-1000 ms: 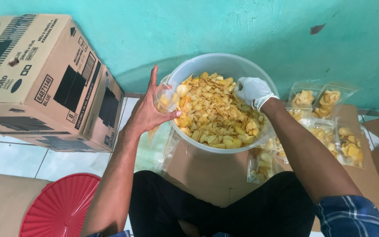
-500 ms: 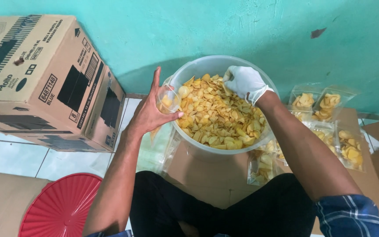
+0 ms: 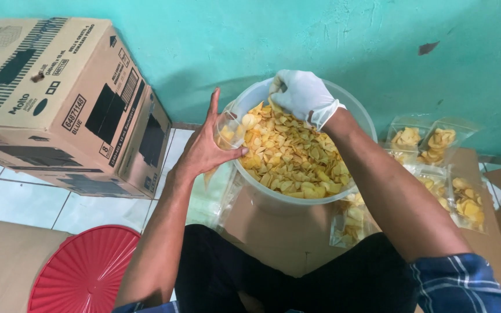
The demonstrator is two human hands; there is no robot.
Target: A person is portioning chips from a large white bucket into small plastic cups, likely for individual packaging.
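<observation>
At the far left of the frame a printed cardboard box [image 3: 59,104] lies tilted on the tiled floor [image 3: 18,203], and a red ribbed lid [image 3: 82,272] sits flat in the lower left corner.

Left of centre, the bare left hand [image 3: 207,150] pinches a small clear plastic bag [image 3: 225,132] against the rim of the tub, thumb in front and fingers spread upward behind it. The bag already holds a few chips. It would fill more cleanly if its mouth is kept wide and pressed close to the rim, so that loose pieces drop back into the tub and not onto the floor.

At centre, the translucent round tub [image 3: 297,200] is heaped with yellow chips [image 3: 297,156]. The gloved right hand [image 3: 302,95] sits at the tub's far edge near the teal wall [image 3: 320,40], fingers curled down into the heap; whether it has closed on chips I cannot tell. A loose, cupped scoop suits such brittle pieces better than a squeeze.

To the right, filled clear bags of chips [image 3: 436,168] lie together on brown cardboard [image 3: 297,243].
</observation>
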